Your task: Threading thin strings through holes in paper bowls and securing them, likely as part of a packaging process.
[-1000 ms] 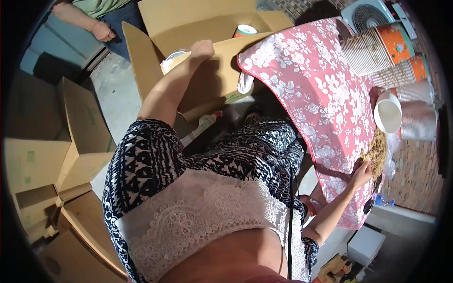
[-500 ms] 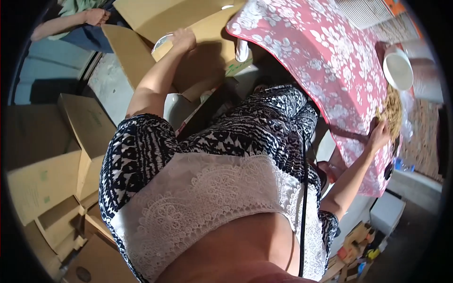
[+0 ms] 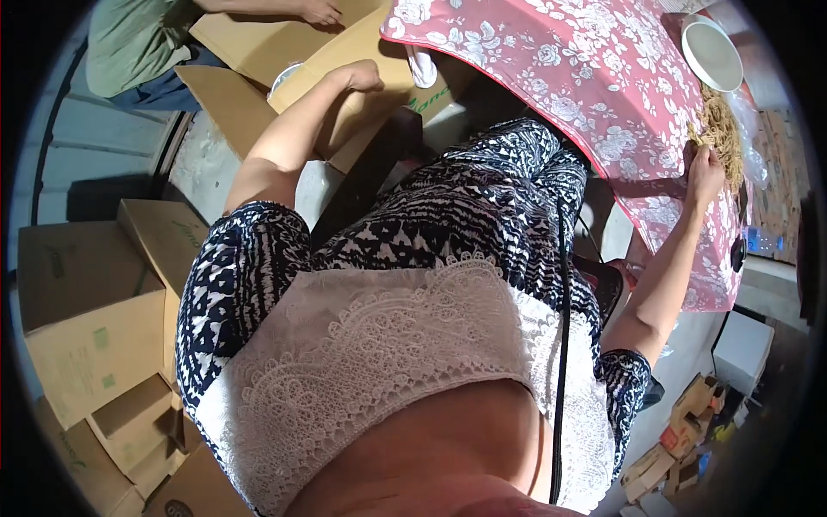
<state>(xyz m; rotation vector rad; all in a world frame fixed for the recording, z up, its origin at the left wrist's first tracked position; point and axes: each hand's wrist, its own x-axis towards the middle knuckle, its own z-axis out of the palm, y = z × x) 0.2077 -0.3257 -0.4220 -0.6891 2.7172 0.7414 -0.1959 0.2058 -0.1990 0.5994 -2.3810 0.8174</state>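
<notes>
My left hand [image 3: 358, 76] is closed, knuckles up, over a cardboard box [image 3: 301, 90] in front of me. Whatever its fingers hold is hidden. A whitish rim [image 3: 280, 76] shows behind the box's near flap. At the right, my right hand [image 3: 707, 174] pinches the end of a bundle of tan fibrous strands [image 3: 722, 131]. The bundle lies at the far right edge of a table with a pink floral tablecloth [image 3: 594, 95]. Beyond the strands sits a white bowl [image 3: 713, 57].
Across the box at upper left, a person in a green shirt [image 3: 133, 52] has a hand [image 3: 320, 13] above it. Open cardboard boxes [image 3: 95, 336] are stacked at left. A clear plastic bag [image 3: 751, 142] lies by the strands. A white box [image 3: 743, 349] stands lower right.
My left hand has shifted right along the box, away from the whitish rim. My right hand is higher in view, still on the strands. The other person's hand has moved over the box.
</notes>
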